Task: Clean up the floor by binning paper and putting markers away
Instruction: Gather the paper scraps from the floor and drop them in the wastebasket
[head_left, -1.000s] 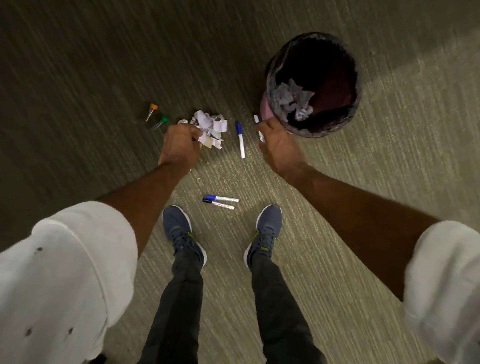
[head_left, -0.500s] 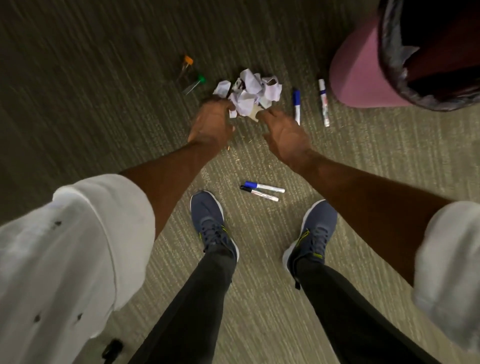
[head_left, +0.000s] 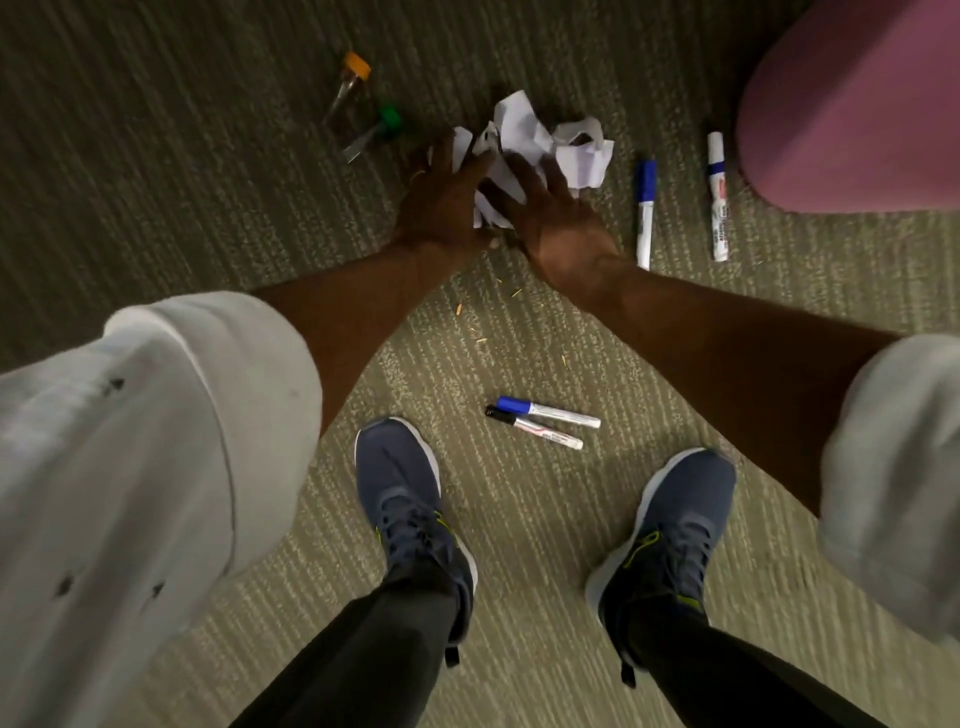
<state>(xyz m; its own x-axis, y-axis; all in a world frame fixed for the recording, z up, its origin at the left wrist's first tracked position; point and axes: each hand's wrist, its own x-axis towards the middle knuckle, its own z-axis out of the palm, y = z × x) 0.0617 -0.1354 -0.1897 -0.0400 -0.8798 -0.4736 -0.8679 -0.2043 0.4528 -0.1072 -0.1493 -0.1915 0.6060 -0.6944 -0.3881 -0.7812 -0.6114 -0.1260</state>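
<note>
A pile of crumpled white paper (head_left: 545, 137) lies on the carpet in front of me. My left hand (head_left: 441, 205) grips its left side and my right hand (head_left: 553, 221) covers its near right side, fingers curled over it. A blue-capped marker (head_left: 645, 208) and a white marker with a blue band (head_left: 718, 197) lie to the right. Between my shoes lie a second blue-capped marker (head_left: 548, 412) and a black-capped marker (head_left: 535, 434). An orange-capped marker (head_left: 349, 88) and a green-capped marker (head_left: 375, 132) rest to the left.
The pink bin (head_left: 852, 104) stands at the top right, close to the banded marker; its opening is out of view. My two blue shoes (head_left: 410, 499) (head_left: 670, 525) stand on the carpet below the hands. Small crumbs dot the carpet near my wrists.
My right hand came away from the bin and both hands moved onto the crumpled paper. My head dropped lower, so the floor looks closer and the bin has slid toward the top right.
</note>
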